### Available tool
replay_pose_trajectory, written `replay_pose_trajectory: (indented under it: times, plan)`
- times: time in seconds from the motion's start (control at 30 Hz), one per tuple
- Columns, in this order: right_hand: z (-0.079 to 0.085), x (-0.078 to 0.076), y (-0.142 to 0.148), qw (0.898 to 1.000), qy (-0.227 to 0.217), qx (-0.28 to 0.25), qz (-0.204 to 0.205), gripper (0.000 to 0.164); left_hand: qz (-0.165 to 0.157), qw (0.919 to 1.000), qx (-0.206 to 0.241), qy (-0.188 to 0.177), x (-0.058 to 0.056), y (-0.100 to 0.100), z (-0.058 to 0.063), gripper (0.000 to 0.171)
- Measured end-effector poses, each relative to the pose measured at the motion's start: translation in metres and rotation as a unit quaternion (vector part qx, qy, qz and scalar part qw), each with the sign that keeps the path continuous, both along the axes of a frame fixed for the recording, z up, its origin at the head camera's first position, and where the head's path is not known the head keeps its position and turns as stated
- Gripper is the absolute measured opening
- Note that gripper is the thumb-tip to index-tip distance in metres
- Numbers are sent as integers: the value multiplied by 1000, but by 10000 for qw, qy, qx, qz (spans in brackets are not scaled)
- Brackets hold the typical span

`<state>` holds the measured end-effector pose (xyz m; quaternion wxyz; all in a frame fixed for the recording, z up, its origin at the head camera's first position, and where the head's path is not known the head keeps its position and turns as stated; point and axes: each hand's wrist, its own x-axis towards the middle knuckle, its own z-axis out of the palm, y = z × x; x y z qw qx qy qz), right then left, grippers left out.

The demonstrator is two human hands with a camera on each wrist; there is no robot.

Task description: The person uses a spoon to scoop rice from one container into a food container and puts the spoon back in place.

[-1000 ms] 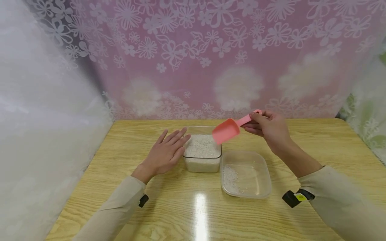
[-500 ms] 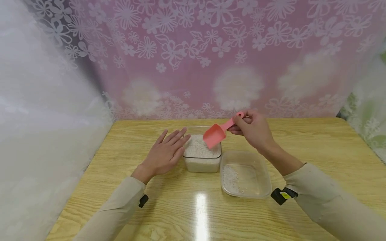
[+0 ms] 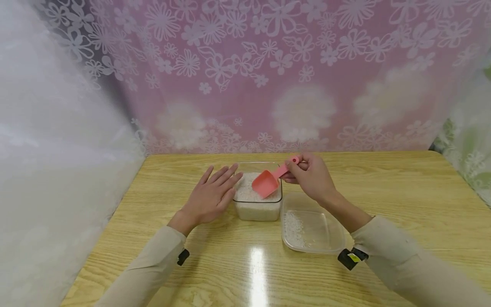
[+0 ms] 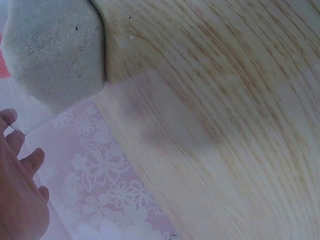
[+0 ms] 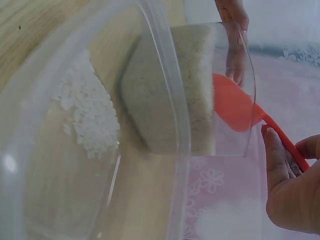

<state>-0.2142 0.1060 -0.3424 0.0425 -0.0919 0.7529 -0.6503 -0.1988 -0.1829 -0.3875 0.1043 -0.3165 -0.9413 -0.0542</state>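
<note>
My right hand (image 3: 314,178) pinches the handle of a pink scoop (image 3: 265,184) between thumb and fingers. The scoop's bowl is inside a clear square container (image 3: 258,212), its tip at the surface of the white rice (image 5: 199,90). With fingers spread straight, my left hand (image 3: 209,198) rests on the left rim of that container; in the left wrist view its fingertips (image 4: 34,161) lie at the rim. To the right stands a shallow clear plastic box (image 3: 333,245) with a small heap of rice (image 5: 92,120) along its left side.
Both containers stand side by side on a wood-grain table (image 3: 215,273). A pink flowered curtain (image 3: 245,106) hangs behind the table's back edge, with a white sheet (image 3: 69,170) on the left. A black wrist camera (image 3: 349,259) overlaps the box's near right corner.
My right hand has moved left and down with the scoop, from above the container's right side into it at the rice. The left hand has stayed in place.
</note>
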Motion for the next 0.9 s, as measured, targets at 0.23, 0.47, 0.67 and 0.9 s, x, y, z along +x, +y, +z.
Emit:
replay_pose_trajectory:
  times: [0.23, 0.47, 0.67, 0.9]
  plan:
    - [-9, 1, 4, 9945, -838, -619, -116, 29, -18, 10000, 41, 5, -1, -1, -3, 51]
    - [-8, 2, 0, 9910, -1083, -780, -58, 25, -34, 10000, 44, 16, -1, 0, -2, 51]
    - [-7, 2, -3, 9899, -1151, -831, 50, 23, -39, 10000, 76, -4, -2, 1, -1, 51]
    - [-9, 6, -2, 9827, -1448, -1153, 66, 22, -5, 10000, 76, -61, -1, 0, -2, 51]
